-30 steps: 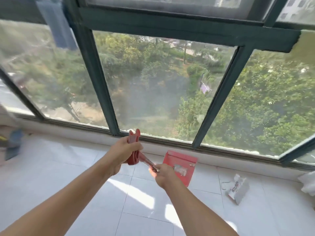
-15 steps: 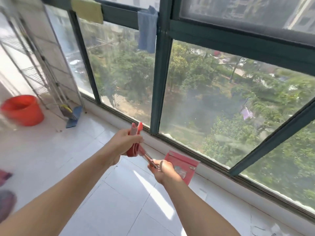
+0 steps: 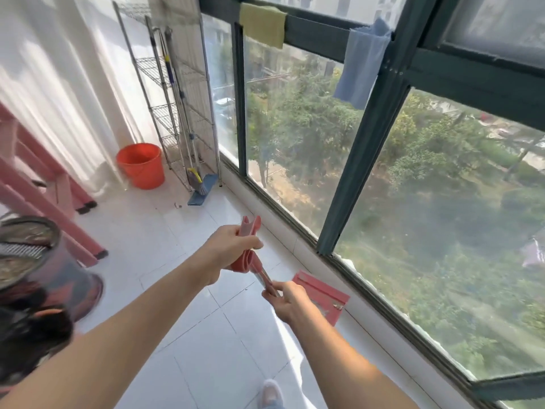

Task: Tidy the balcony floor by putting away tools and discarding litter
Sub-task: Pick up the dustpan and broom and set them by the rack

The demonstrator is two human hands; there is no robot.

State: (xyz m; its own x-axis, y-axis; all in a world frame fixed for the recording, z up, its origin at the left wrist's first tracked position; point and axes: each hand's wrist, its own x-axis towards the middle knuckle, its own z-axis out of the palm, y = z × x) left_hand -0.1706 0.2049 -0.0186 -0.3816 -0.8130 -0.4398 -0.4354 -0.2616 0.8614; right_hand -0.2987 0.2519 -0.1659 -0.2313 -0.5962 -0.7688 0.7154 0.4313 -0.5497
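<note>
Tool: a red-handled tool (image 3: 246, 255), likely scissors, held in the air above the floor (image 3: 177, 290) near its window-side edge
Left hand (image 3: 228, 249): grip clamped round the red handles, fingers curled over them
Right hand (image 3: 290, 302): grip pinched on the metal tip; a flat red pouch (image 3: 324, 296) shows just behind it, seemingly held by the same fingers, though I cannot tell for sure
Step in hand: probably sliding the tool into the pouch, or carrying both to storage
How to do it well: hold the blades together and pointed away from the palm, steer the tip by its flat sides, open the pouch mouth before pushing in
Likely destination: the wire rack (image 3: 177, 119) at the floor's far corner, beside the orange bucket (image 3: 141, 166)
Risk: a slipping metal tip could nick the fingers
</note>
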